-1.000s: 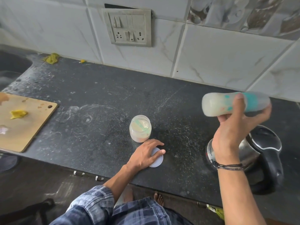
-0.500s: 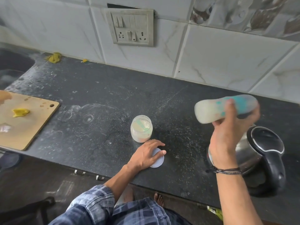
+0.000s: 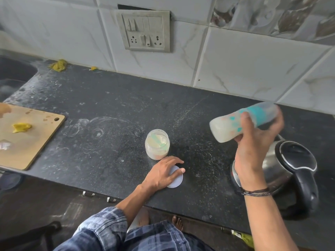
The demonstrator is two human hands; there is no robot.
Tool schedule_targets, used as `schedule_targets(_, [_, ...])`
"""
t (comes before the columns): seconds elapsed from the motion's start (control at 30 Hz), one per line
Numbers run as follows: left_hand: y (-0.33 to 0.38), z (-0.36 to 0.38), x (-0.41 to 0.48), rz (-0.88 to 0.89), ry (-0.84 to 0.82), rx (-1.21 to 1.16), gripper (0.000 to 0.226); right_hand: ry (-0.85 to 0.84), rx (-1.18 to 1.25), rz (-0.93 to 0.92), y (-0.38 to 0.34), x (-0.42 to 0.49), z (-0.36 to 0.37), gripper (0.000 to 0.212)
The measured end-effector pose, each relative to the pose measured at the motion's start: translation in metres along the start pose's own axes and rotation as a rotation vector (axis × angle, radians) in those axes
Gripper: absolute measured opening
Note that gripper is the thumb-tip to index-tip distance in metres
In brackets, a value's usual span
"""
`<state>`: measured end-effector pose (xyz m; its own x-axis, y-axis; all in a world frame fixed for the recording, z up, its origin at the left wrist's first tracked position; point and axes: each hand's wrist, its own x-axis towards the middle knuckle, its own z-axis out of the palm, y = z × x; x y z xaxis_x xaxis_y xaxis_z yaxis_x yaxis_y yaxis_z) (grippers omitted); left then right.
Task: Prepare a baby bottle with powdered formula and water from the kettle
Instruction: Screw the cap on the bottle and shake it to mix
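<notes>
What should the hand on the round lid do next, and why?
Probably lift the lid and put it on the powder jar. The jar stands open just behind it, the left hand rests on the lid, and the bottle in the right hand looks milky, so scooping seems done.

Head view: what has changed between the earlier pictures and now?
The right hand keeps gripping the milky baby bottle with teal print, which swung left, its base tipping lower. The left hand still rests on the round white lid; the open clear powder jar and steel kettle stayed.
</notes>
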<state>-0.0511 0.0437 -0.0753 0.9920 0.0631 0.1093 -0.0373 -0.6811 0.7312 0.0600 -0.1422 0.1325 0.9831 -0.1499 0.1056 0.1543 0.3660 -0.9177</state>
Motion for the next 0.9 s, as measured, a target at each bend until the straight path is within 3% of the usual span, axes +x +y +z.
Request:
schedule_targets(0.1, [0.002,0.000,0.002,-0.001,0.000,0.001,0.043,0.125,0.120,-0.012,-0.004,0.001,-0.001,0.082])
schedule_targets(0.23, [0.002,-0.001,0.000,0.010,0.002,-0.001,0.045,0.015,-0.028,0.024,-0.003,-0.001,0.000,0.077])
schedule_targets(0.37, [0.005,-0.002,0.001,0.004,0.008,-0.004,0.042,0.173,0.086,-0.031,-0.012,0.004,-0.003,0.074])
schedule_targets(0.5, [0.004,-0.003,-0.001,0.001,0.002,-0.003,0.044,0.019,-0.112,0.059,-0.009,0.005,-0.003,0.065])
schedule_targets(0.67, [0.005,-0.002,0.001,-0.012,-0.001,-0.001,0.043,0.159,0.049,-0.017,-0.018,0.006,-0.004,0.070])
schedule_targets(0.8, [0.004,-0.002,-0.001,0.005,0.004,0.006,0.045,0.011,-0.128,0.013,-0.015,0.002,-0.005,0.071])
schedule_targets(0.9, [0.006,-0.003,0.001,0.002,0.010,0.009,0.045,0.132,0.015,-0.035,-0.022,0.003,-0.005,0.073])
